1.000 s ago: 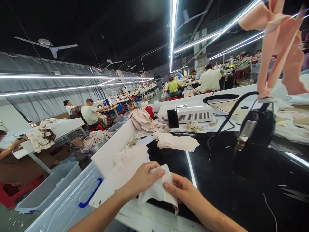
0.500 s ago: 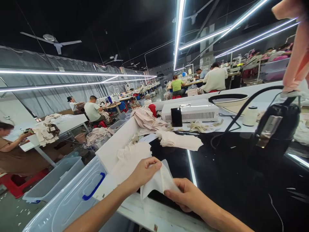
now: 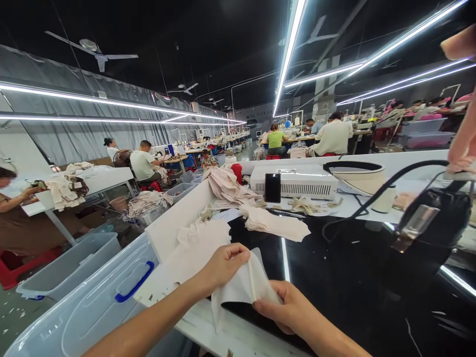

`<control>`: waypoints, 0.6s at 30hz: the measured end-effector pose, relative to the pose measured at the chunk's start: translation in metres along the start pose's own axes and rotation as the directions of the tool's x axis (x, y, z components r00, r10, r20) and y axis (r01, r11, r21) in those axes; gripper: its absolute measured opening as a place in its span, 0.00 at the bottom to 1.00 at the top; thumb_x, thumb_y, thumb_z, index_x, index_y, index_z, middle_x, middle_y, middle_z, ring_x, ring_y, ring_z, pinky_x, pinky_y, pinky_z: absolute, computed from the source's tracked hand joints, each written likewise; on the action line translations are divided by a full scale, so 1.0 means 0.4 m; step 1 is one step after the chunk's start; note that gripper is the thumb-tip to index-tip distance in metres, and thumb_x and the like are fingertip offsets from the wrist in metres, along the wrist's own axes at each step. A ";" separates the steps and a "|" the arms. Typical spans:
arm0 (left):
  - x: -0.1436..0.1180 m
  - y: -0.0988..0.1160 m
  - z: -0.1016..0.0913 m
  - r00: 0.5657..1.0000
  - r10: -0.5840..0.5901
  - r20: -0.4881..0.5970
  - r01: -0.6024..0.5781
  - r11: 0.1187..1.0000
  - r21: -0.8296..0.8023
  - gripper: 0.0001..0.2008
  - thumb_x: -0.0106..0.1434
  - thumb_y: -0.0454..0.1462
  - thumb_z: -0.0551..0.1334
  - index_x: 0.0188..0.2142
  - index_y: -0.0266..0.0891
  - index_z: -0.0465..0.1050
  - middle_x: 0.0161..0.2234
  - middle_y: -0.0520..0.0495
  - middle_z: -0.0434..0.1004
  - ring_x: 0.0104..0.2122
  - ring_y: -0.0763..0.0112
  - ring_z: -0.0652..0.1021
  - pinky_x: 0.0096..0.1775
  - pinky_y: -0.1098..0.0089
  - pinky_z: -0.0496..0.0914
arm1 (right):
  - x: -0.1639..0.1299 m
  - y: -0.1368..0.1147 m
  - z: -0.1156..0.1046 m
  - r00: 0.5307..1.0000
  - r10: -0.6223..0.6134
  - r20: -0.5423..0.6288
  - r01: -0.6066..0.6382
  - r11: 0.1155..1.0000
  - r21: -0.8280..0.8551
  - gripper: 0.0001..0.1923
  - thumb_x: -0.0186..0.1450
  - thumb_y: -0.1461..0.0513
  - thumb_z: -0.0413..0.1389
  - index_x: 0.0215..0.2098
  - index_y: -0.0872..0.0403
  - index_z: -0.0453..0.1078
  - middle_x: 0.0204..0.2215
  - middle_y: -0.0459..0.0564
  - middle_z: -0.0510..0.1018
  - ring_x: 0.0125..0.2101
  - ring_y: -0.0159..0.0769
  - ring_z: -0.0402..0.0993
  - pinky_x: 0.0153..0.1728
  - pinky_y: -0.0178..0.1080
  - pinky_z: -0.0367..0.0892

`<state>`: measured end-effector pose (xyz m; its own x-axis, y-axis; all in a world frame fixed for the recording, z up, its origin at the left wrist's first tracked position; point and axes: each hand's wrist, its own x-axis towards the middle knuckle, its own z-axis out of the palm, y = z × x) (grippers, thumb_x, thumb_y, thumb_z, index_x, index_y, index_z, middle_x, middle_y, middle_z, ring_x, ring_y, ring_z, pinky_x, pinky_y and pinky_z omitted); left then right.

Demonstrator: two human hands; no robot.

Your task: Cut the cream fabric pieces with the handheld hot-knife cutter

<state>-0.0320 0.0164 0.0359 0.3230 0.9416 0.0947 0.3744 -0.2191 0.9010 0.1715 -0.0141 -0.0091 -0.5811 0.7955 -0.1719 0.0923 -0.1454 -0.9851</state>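
Between my two hands a white fabric piece [image 3: 238, 283] is stretched, with a narrow folded strip along its edge. My left hand [image 3: 233, 265] pinches its upper end, fingers curled. Lower and to the right, my right hand [image 3: 278, 305] grips the other end between thumb and fingers. The cloth hangs over the front edge of the glossy black tabletop [image 3: 334, 277]. Just beyond my left hand lies a pile of cream fabric pieces [image 3: 203, 243]. Farther back is a stack of cut cream pieces [image 3: 275, 223].
A white vented box [image 3: 297, 181] stands at the back, a black phone [image 3: 272, 187] leaning against it. On the right is a dark device with a metal plate [image 3: 416, 228] and a black cable. A clear bin with a blue handle [image 3: 136, 282] sits left. Several people work at sewing tables beyond.
The camera view has shifted slightly. Both hands keep their hold on the white fabric, and its folded edge strip now shows more plainly between them.
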 end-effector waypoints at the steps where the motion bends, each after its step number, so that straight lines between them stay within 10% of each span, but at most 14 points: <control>1: 0.003 -0.001 0.006 1.000 0.009 0.013 -0.009 1.000 0.010 0.23 0.71 0.56 0.60 0.39 0.38 0.77 0.34 0.51 0.75 0.35 0.68 0.72 0.38 0.70 0.65 | -0.010 -0.002 -0.004 1.000 0.029 -0.006 -0.029 0.999 -0.031 0.35 0.49 0.34 0.70 0.27 0.49 0.61 0.16 0.33 0.50 0.17 0.23 0.42 0.19 0.35 0.41; 13: 0.041 -0.008 0.146 0.967 0.210 0.146 -0.248 0.909 0.334 0.09 0.75 0.34 0.61 0.48 0.39 0.81 0.49 0.44 0.80 0.51 0.57 0.76 0.58 0.57 0.67 | -0.221 0.067 -0.122 0.917 -0.062 -0.393 -0.225 0.734 -0.641 0.16 0.69 0.47 0.53 0.33 0.49 0.69 0.23 0.43 0.69 0.25 0.36 0.62 0.29 0.38 0.56; 18: 0.000 0.000 0.194 0.851 0.370 0.372 -0.525 0.601 0.603 0.06 0.78 0.34 0.62 0.47 0.38 0.79 0.48 0.46 0.81 0.48 0.60 0.79 0.53 0.61 0.72 | -0.302 0.081 -0.134 0.911 -0.107 -0.399 -0.207 0.718 -0.665 0.18 0.71 0.46 0.52 0.39 0.45 0.79 0.27 0.45 0.81 0.28 0.39 0.77 0.33 0.37 0.69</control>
<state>0.0355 -0.0033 0.0028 0.7367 0.6255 0.2571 0.5795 -0.7798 0.2368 0.2879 -0.0833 -0.0207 -0.2165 0.9747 -0.0556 0.7239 0.1221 -0.6790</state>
